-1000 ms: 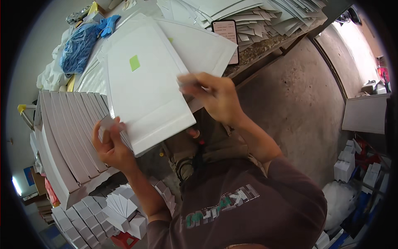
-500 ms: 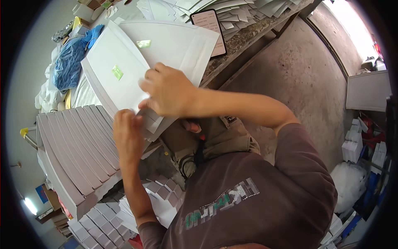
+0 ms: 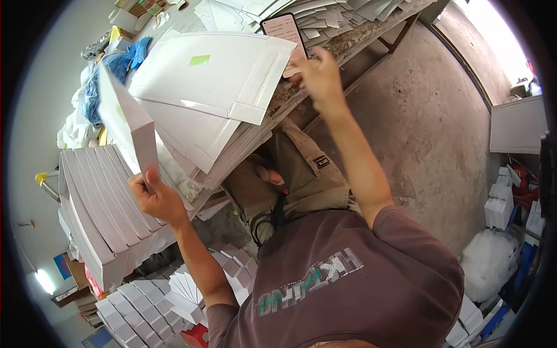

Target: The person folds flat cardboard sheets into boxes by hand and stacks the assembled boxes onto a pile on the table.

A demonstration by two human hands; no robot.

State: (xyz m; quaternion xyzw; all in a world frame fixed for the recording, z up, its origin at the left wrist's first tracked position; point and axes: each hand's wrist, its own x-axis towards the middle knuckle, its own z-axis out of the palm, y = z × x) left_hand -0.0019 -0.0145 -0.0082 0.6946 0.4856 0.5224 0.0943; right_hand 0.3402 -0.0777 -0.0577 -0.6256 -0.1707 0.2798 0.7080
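My left hand (image 3: 155,197) is closed on the lower end of a white cardboard box piece (image 3: 126,123), its side flap folded up and the piece tilted on edge at the left. My right hand (image 3: 320,81), slightly blurred, has its fingers apart and nothing visible in them; it is over the lower right side of a phone (image 3: 284,32) with a lit text screen. Whether it touches the phone I cannot tell. Between the hands lies a stack of flat white cardboard sheets (image 3: 226,75), the top one with a green label (image 3: 199,60).
A row of folded white box pieces (image 3: 110,191) stands at the left. Loose white sheets (image 3: 331,17) are heaped on the table's far end. Blue plastic bundles (image 3: 119,64) lie beyond the stack. White boxes (image 3: 136,313) are piled lower left; a clear plastic bag (image 3: 493,264) sits at the right.
My left hand has carried the folded cardboard box piece off the stack to the left. My right hand has let go of it and moved right, to the phone.
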